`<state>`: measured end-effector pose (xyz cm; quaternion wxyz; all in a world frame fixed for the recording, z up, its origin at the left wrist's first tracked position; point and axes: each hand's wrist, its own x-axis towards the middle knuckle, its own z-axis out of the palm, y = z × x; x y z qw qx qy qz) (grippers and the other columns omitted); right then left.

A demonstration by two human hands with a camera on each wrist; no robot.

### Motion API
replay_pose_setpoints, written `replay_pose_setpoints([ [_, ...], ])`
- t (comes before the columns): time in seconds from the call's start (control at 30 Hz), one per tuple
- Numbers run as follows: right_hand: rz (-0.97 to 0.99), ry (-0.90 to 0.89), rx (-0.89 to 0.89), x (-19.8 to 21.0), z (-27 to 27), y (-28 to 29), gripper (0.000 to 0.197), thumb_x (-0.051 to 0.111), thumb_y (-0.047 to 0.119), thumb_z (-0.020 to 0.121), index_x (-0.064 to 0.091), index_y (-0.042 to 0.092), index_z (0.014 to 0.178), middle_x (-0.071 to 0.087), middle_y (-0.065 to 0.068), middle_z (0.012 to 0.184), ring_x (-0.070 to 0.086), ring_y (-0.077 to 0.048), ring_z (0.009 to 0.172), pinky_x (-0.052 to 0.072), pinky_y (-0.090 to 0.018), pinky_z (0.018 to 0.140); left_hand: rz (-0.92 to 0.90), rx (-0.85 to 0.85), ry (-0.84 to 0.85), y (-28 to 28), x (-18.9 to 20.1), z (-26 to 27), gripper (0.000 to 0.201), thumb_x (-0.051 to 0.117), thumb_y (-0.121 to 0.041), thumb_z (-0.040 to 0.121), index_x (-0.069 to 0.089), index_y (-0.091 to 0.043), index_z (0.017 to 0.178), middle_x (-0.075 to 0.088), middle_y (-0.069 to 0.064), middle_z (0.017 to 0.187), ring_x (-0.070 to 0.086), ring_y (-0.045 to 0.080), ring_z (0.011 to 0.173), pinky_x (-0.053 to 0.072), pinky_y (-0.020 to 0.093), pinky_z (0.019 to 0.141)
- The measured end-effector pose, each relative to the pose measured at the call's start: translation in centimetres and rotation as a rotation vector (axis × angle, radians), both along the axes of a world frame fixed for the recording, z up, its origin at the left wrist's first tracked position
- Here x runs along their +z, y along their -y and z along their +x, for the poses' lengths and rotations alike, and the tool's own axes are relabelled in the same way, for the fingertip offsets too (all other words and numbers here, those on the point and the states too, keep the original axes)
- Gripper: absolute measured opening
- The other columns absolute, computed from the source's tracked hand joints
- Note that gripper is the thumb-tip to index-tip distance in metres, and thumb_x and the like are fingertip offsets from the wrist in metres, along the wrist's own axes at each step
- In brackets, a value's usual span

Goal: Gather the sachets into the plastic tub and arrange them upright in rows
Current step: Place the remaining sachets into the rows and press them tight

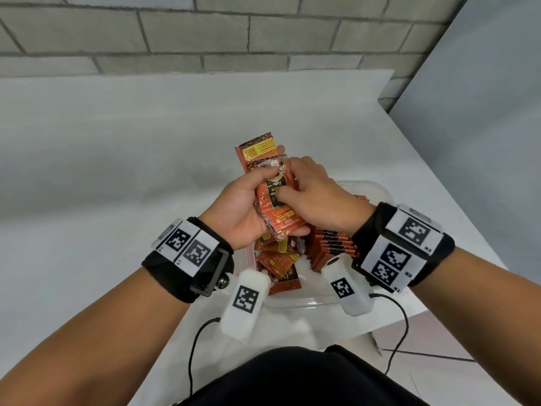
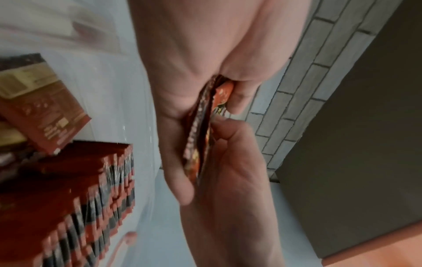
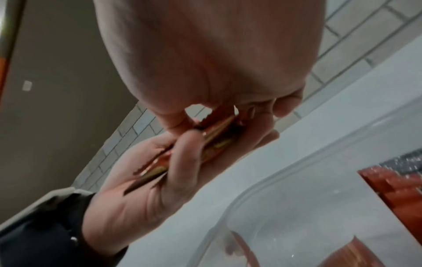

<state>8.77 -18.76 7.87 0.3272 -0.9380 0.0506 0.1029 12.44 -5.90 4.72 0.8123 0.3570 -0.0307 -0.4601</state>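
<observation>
Both hands hold one bundle of orange-red coffee sachets above the clear plastic tub. My left hand cups the bundle from the left, thumb on its front and fingers curled under its lower end. My right hand grips it from the right, thumb pressed on the front sachet. Inside the tub a row of upright sachets fills the right side, and loose sachets lie tumbled on the left. The left wrist view shows the bundle edge-on between both hands, beside the upright row.
The tub sits near the front edge of a white table against a grey block wall. The table's right edge runs diagonally, with floor beyond. Cables hang from both wrist cameras near my body.
</observation>
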Motion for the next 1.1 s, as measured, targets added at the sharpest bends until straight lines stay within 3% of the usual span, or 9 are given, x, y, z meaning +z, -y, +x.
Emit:
replay_pose_setpoints([
  [0.07, -0.038, 0.038, -0.015, -0.1, 0.2, 0.1, 0.045, 0.055, 0.039, 0.091, 0.044, 0.022, 0.131, 0.040, 0.002, 0.116, 0.043, -0.010, 0.108, 0.037, -0.036, 0.099, 0.036, 0.031, 0.025, -0.6, -0.3, 0.6, 0.038, 0.045, -0.021, 0.092, 0.056, -0.027, 0.128, 0.066, 0.011, 0.115, 0.068, 0.030, 0.092, 0.058, 0.052, 0.057],
  [0.2, 0.200, 0.124, -0.294, -0.3, 0.8, 0.2, 0.024, 0.051, 0.027, 0.096, 0.057, 0.009, 0.111, 0.057, -0.001, 0.103, 0.051, -0.011, 0.092, 0.043, -0.021, 0.073, 0.089, 0.105, 0.055, -2.8, -0.3, 2.1, 0.035, 0.036, -0.019, 0.100, 0.054, -0.024, 0.129, 0.069, 0.014, 0.102, 0.069, 0.040, 0.089, 0.058, 0.042, 0.051],
  [0.33, -0.080, -0.296, -0.129, -1.8, 1.5, -0.5, 0.026, 0.050, 0.013, 0.093, 0.064, -0.005, 0.105, 0.066, -0.017, 0.103, 0.062, -0.024, 0.089, 0.051, -0.032, 0.071, 0.132, 0.137, 0.062, -4.7, -0.8, 2.9, 0.033, 0.036, -0.019, 0.100, 0.057, -0.022, 0.127, 0.069, 0.013, 0.098, 0.069, 0.040, 0.089, 0.058, 0.042, 0.051],
  [0.43, -0.298, -0.476, -0.038, -3.5, 2.5, -1.6, 0.020, 0.049, 0.013, 0.093, 0.054, 0.004, 0.075, 0.053, -0.005, 0.070, 0.054, -0.019, 0.066, 0.040, -0.023, 0.050, 0.153, 0.126, 0.057, -5.0, -1.4, 2.8, 0.033, 0.037, -0.019, 0.099, 0.057, -0.021, 0.125, 0.069, 0.012, 0.097, 0.070, 0.039, 0.088, 0.059, 0.042, 0.052],
  [0.57, -0.473, -0.530, 0.026, -5.2, 3.2, -2.2, 0.028, 0.050, 0.016, 0.094, 0.043, 0.013, 0.066, 0.045, -0.001, 0.067, 0.041, -0.012, 0.055, 0.033, -0.020, 0.046, 0.149, 0.115, 0.028, -4.9, -2.1, 2.3, 0.033, 0.038, -0.018, 0.099, 0.057, -0.021, 0.125, 0.068, 0.013, 0.099, 0.069, 0.040, 0.087, 0.058, 0.045, 0.055],
  [0.7, -0.510, -0.559, 0.068, -5.5, 3.4, -2.3, 0.021, 0.049, 0.016, 0.095, 0.054, 0.006, 0.077, 0.053, -0.004, 0.072, 0.055, -0.019, 0.067, 0.040, -0.021, 0.051, 0.127, 0.102, 0.014, -4.9, -2.5, 2.3, 0.033, 0.036, -0.017, 0.099, 0.057, -0.021, 0.125, 0.068, 0.013, 0.098, 0.069, 0.039, 0.086, 0.059, 0.043, 0.054],
  [0.87, -0.408, -0.519, 0.008, -5.2, 3.1, -1.8, 0.026, 0.063, 0.017, 0.088, 0.063, 0.004, 0.110, 0.066, -0.010, 0.110, 0.064, -0.025, 0.100, 0.054, -0.033, 0.084, 0.119, 0.102, 0.015, -5.1, -2.6, 2.6, 0.034, 0.037, -0.017, 0.099, 0.057, -0.022, 0.126, 0.069, 0.012, 0.099, 0.069, 0.039, 0.089, 0.059, 0.044, 0.055],
  [1.0, -0.367, -0.528, 0.008, -4.4, 2.7, -2.1, 0.031, 0.064, 0.013, 0.087, 0.060, 0.002, 0.115, 0.064, -0.011, 0.113, 0.059, -0.020, 0.088, 0.051, -0.027, 0.071, 0.117, 0.094, 0.012, -5.1, -2.7, 2.6, 0.035, 0.037, -0.017, 0.099, 0.056, -0.021, 0.127, 0.068, 0.013, 0.101, 0.069, 0.040, 0.091, 0.058, 0.043, 0.053],
  [1.1, -0.266, -0.488, -0.049, -4.3, 2.3, -2.1, 0.032, 0.065, 0.007, 0.085, 0.059, -0.001, 0.115, 0.059, -0.010, 0.099, 0.054, -0.021, 0.083, 0.046, -0.026, 0.063, 0.113, 0.097, 0.016, -5.0, -2.7, 2.4, 0.035, 0.037, -0.016, 0.099, 0.055, -0.020, 0.129, 0.068, 0.013, 0.101, 0.069, 0.039, 0.089, 0.058, 0.043, 0.053],
])
